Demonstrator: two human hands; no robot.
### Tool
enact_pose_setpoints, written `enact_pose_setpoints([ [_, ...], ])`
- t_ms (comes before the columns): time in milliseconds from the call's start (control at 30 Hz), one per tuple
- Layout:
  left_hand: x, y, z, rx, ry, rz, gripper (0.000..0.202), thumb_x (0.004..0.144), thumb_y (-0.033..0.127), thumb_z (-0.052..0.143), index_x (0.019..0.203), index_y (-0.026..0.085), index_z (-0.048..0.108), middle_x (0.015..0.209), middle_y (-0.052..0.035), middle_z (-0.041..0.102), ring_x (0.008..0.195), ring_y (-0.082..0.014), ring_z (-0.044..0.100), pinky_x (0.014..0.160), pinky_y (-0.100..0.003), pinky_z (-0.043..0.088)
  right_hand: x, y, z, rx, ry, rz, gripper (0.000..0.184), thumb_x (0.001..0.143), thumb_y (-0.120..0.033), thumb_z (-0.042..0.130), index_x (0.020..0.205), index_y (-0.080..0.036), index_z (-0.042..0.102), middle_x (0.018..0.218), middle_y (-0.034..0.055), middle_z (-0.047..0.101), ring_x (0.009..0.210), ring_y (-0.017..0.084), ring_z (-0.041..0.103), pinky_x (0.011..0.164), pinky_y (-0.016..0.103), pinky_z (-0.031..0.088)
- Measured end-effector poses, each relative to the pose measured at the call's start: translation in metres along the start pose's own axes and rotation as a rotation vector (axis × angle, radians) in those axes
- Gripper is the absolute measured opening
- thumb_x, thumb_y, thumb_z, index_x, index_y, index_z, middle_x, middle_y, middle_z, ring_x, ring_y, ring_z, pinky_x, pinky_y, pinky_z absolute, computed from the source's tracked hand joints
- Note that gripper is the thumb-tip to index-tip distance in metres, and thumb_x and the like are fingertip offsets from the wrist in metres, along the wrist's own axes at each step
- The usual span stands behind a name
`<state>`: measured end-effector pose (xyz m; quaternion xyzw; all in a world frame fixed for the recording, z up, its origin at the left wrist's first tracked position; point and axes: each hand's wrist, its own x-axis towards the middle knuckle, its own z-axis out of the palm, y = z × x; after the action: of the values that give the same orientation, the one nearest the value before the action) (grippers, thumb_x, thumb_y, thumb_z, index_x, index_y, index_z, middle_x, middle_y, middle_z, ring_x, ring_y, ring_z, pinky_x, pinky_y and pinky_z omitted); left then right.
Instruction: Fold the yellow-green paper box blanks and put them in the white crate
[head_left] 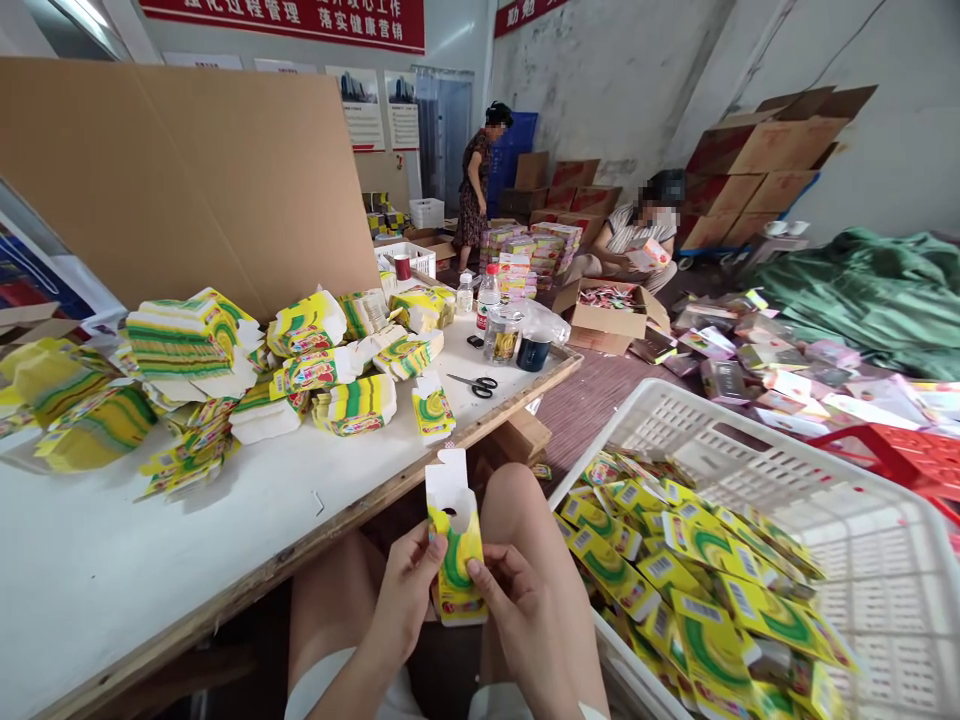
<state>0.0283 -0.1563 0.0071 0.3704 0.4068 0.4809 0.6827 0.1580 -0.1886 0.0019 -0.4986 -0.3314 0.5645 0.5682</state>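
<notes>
Between my two hands, above my lap, is a small yellow and green carton [459,560] with its white top flaps standing up. My left hand [409,580] pinches its left edge. The thumb of my right hand [514,595] presses on its front near the right edge, fingers behind. Another such carton [433,410] lies by the table edge just beyond. Stacks of flat yellow cartons [191,345] cover the far part of the white table [225,560]. To my right, a white plastic basket [877,560] holds many yellow cartons [701,540].
Black scissors [480,385], a bottle with a red cap [489,295], a clear jar [502,335] and a dark mug [533,352] stand or lie near the table corner. Two people [475,185] are farther back, one seated behind an open cardboard box [607,315]. A red crate [900,455] adjoins the basket.
</notes>
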Motion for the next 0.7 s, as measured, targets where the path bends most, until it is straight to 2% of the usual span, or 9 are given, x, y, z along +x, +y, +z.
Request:
enact_pose_setpoints([
  [100,0.001,-0.001,0.002,0.075,0.035,0.029,0.049,0.079,0.061,0.071,0.099,0.016,0.07,0.092,-0.0074,0.077,0.084,-0.0244,0.072,0.073,-0.03,0.057,0.0,0.002,0.001,-0.051,0.033,-0.038,0.038,0.074,-0.054,0.079,0.079,-0.017,0.07,0.076,0.0091,0.075,0.069,0.025,0.069,0.066,0.036,0.056],
  [200,-0.002,0.001,0.0,0.124,0.011,0.079,0.055,0.081,0.048,0.075,0.124,0.022,0.055,0.102,-0.007,0.076,0.092,-0.0229,0.071,0.081,-0.031,0.055,0.001,0.001,-0.005,-0.146,0.078,-0.13,0.03,0.076,-0.049,0.078,0.081,-0.02,0.07,0.075,0.0069,0.073,0.07,0.025,0.067,0.066,0.035,0.056],
  [300,-0.007,0.005,-0.006,0.185,-0.068,0.107,0.068,0.085,0.039,0.073,0.14,0.027,0.035,0.11,-0.0084,0.074,0.097,-0.0227,0.07,0.083,-0.032,0.053,0.003,-0.004,-0.015,-0.179,0.01,-0.193,0.038,0.074,-0.039,0.081,0.108,-0.025,0.072,0.097,0.007,0.075,0.088,0.028,0.069,0.081,0.038,0.058],
  [367,-0.009,0.009,-0.011,0.207,-0.158,0.069,0.066,0.086,0.038,0.071,0.141,0.025,0.036,0.111,-0.0098,0.073,0.098,-0.0241,0.069,0.083,-0.033,0.053,0.004,-0.01,-0.022,-0.199,-0.087,-0.213,0.052,0.077,-0.034,0.079,0.126,-0.028,0.066,0.114,0.007,0.072,0.104,0.029,0.067,0.093,0.04,0.055],
  [400,-0.01,0.011,-0.013,0.209,-0.2,0.04,0.064,0.085,0.037,0.072,0.139,0.024,0.04,0.11,-0.01,0.072,0.097,-0.0244,0.069,0.082,-0.033,0.053,0.004,-0.013,-0.025,-0.225,-0.136,-0.222,0.051,0.079,-0.032,0.076,0.129,-0.028,0.064,0.117,0.0071,0.072,0.107,0.029,0.066,0.097,0.041,0.053],
  [467,-0.011,0.014,-0.016,0.204,-0.256,-0.018,0.054,0.083,0.035,0.075,0.129,0.023,0.049,0.104,-0.0082,0.072,0.092,-0.0232,0.069,0.078,-0.032,0.052,0.005,-0.019,-0.03,-0.291,-0.221,-0.232,0.038,0.087,-0.033,0.069,0.124,-0.027,0.068,0.112,0.0075,0.073,0.104,0.028,0.067,0.095,0.039,0.053],
  [567,-0.013,0.016,-0.016,0.188,-0.286,-0.056,0.041,0.079,0.032,0.079,0.11,0.022,0.056,0.092,-0.0042,0.072,0.083,-0.0196,0.068,0.071,-0.027,0.049,0.007,-0.026,-0.032,-0.377,-0.28,-0.259,0.025,0.095,-0.038,0.057,0.103,-0.024,0.076,0.093,0.0069,0.075,0.085,0.025,0.068,0.081,0.034,0.054],
  [633,-0.015,0.016,-0.013,0.146,-0.288,-0.062,0.048,0.077,0.032,0.081,0.115,0.023,0.052,0.094,-0.0043,0.072,0.081,-0.019,0.069,0.07,-0.027,0.049,0.009,-0.027,-0.031,-0.4,-0.265,-0.282,0.028,0.096,-0.04,0.055,0.092,-0.023,0.077,0.086,0.0068,0.074,0.08,0.024,0.067,0.078,0.033,0.053],
  [700,-0.016,0.016,-0.01,0.094,-0.294,-0.088,0.069,0.077,0.034,0.082,0.132,0.028,0.042,0.103,-0.0065,0.073,0.084,-0.0208,0.07,0.073,-0.029,0.051,0.01,-0.027,-0.029,-0.367,-0.204,-0.282,0.024,0.092,-0.041,0.061,0.094,-0.024,0.077,0.09,0.0075,0.073,0.087,0.026,0.067,0.083,0.035,0.053],
])
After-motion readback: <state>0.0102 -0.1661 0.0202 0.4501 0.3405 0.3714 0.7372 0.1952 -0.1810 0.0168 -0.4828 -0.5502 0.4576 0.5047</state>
